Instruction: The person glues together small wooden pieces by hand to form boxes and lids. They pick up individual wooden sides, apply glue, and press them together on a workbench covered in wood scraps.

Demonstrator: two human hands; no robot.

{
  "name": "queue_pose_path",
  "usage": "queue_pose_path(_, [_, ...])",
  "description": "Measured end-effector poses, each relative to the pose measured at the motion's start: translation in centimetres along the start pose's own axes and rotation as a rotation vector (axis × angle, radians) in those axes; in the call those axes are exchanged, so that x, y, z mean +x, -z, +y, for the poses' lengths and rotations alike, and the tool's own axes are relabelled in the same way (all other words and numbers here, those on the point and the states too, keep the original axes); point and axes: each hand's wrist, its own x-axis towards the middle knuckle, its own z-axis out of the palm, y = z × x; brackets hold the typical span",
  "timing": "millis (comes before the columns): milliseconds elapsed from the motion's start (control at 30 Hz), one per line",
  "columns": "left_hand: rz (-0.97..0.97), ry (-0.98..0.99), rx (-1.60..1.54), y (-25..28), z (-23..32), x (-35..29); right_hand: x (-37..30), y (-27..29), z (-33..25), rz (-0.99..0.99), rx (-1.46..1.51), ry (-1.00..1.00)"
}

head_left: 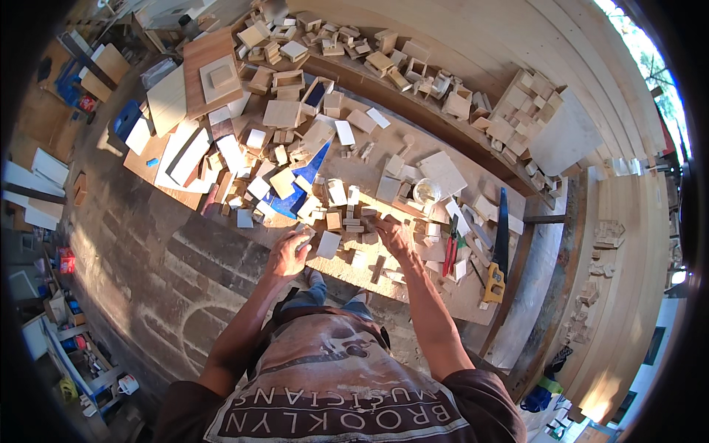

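Observation:
Near the front edge of the workbench, my left hand is closed, with a small pale wooden block at its fingertips. My right hand reaches over the bench with its fingers drawn together beside a small stack of wooden pieces; what they pinch is too small to make out. Between the hands lie a flat pale rectangle of wood and a squarish block. A short wooden stick lies just below the right hand.
A handsaw with a yellow handle and red-handled pliers lie to the right. Beyond the hands are a clear round tub, a blue angular piece and heaped offcuts. Wooden boxes crowd the back; long boards stand at far right.

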Motion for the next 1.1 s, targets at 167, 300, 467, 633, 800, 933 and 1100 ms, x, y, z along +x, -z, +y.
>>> queue_pose_path(167, [0.036, -0.015, 0.017, 0.2, 0.5, -1.3, -0.1, 0.9, 0.3, 0.069, 0.067, 0.031])
queue_pose_path(300, [0.002, 0.063, -0.112, 0.0, 1.9, -1.7, -1.6, 1.9, 0.7, 0.104, 0.484, -0.278])
queue_pose_path(467, [-0.072, 0.131, -0.354, -1.6, 7.0, 0.2, -4.6, 5.1, -1.2, 0.076, 1.176, -0.442])
queue_pose_path(633, [-0.048, 0.043, -0.692, -6.2, 13.4, 4.0, -6.2, 9.3, -5.7, 0.130, 1.220, -0.403])
queue_pose_path(800, [-0.132, 0.077, -0.880, -7.1, 18.9, 4.8, -7.4, 12.4, -8.1, 0.159, 1.133, -0.297])
queue_pose_path(933, [-0.162, 0.014, -0.893, -7.6, 20.2, 4.4, -8.2, 13.7, -8.1, 0.148, 1.037, -0.289])
queue_pose_path(1100, [-0.317, 0.244, -1.245, -8.7, 20.7, 4.0, -9.5, 14.2, -7.7, 0.208, 1.205, -0.287])
